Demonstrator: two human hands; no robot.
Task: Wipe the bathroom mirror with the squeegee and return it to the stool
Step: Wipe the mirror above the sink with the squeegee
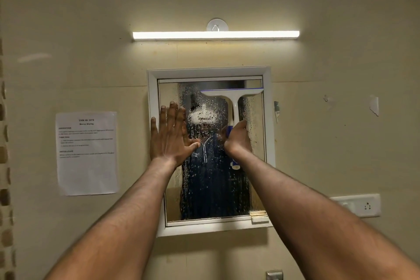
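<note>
A white-framed mirror hangs on the beige wall, its glass covered in water drops. My right hand grips the handle of a white squeegee with a blue blade edge. The blade lies flat against the glass near the mirror's top right. My left hand is pressed flat, fingers spread, on the left side of the mirror and its frame. The stool is out of view.
A lit tube light runs above the mirror, with a round hook over it. A printed paper sheet is taped to the wall on the left. A white socket plate sits at the lower right.
</note>
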